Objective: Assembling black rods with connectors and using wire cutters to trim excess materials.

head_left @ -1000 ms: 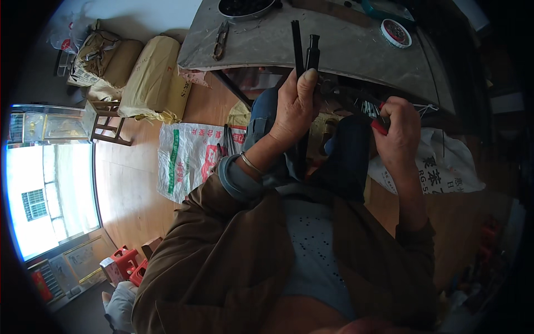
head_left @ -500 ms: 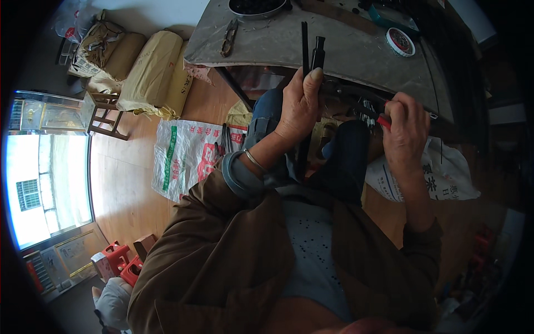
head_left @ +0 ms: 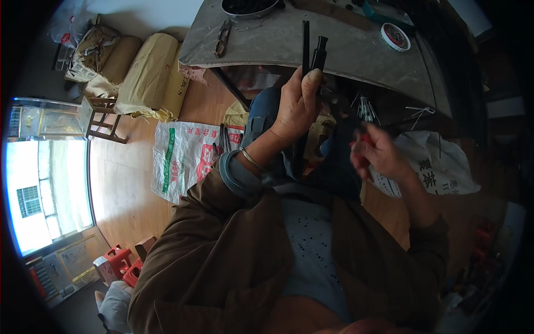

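My left hand (head_left: 295, 103) is closed around a thick black rod (head_left: 319, 53) with a knobbed upper end, its thumb pressed along it. A thinner black rod (head_left: 305, 44) stands upright beside it, also in that grip. Lower parts of these rods are lost against my dark trousers. Over my right knee, my right hand (head_left: 384, 156) is closed round the red handles of pliers (head_left: 360, 151). Motion and shadow blur the pliers' jaws, which are apart from the rods.
The grey worktable (head_left: 267, 42) holds thread snips (head_left: 223, 39), a bowl of small black parts (head_left: 249, 12) and a round white tin (head_left: 395, 37). Thin metal ribs (head_left: 367, 109) stick up near its front edge. White woven sacks (head_left: 183, 156) lie on the floor; wrapped bundles (head_left: 150, 75) stand left.
My right hand has drawn the pliers away from the rods, down and slightly left toward my lap. The left hand keeps its hold, almost still. Thin ribs at the table edge are now uncovered.
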{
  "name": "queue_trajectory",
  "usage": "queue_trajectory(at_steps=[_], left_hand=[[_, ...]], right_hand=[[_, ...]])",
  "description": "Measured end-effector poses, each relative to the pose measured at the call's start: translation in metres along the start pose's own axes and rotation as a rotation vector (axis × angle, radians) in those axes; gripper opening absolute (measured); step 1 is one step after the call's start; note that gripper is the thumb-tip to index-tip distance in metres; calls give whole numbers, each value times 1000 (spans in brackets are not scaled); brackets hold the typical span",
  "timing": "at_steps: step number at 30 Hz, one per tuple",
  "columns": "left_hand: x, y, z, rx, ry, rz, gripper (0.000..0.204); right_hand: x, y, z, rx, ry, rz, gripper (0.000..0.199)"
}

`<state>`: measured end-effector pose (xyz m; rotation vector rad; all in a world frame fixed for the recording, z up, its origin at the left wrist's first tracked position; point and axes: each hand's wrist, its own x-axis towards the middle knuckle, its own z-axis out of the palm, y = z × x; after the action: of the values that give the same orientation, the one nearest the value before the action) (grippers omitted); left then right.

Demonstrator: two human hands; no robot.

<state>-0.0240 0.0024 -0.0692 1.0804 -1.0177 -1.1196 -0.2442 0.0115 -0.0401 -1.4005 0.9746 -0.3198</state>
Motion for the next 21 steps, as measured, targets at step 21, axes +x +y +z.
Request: queue_trajectory(at_steps=[21], left_hand=[[-12, -1, 1, -51, -69, -9, 49]], right_hand=[[-14, -19, -10, -148, -253, 143, 36]])
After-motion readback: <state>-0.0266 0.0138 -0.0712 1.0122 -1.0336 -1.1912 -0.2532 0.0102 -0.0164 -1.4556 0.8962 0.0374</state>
